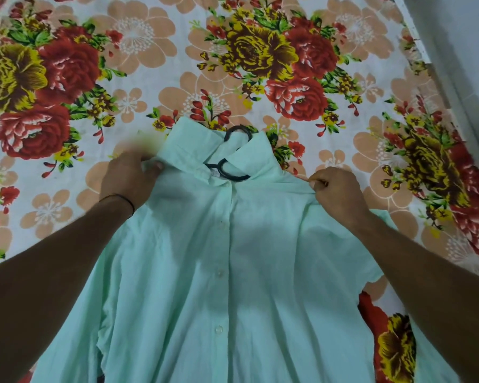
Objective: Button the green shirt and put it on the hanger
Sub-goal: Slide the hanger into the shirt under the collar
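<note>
1. Two hands hold a pale mint-green woven button-front shirt (260,258), which lies front-up on a floral-printed bedsheet (150,64) and fills the view from centre down to 6 o'clock.
2. Left hand (129,179), at 9 o'clock of the collar: fingers are curled and pinch a fold of shoulder fabric.
3. Right hand (336,193), at 3 o'clock of the collar: fingers are curled and pinch the fabric at the shoulder seam.
4. Black plastic hanger (234,178): its neck loop shows inside the collar opening, and its hook protrudes past the collar toward 12 o'clock. The hanger arms are hidden under the shirt.
5. Front placket: it lies closed, with small white buttons (219,273) in a line from the collar toward 6 o'clock.
6. Thin black wrist band (119,200): it sits on the left wrist.
7. Pale wall (468,51): it borders the bedsheet at 2 o'clock.
</note>
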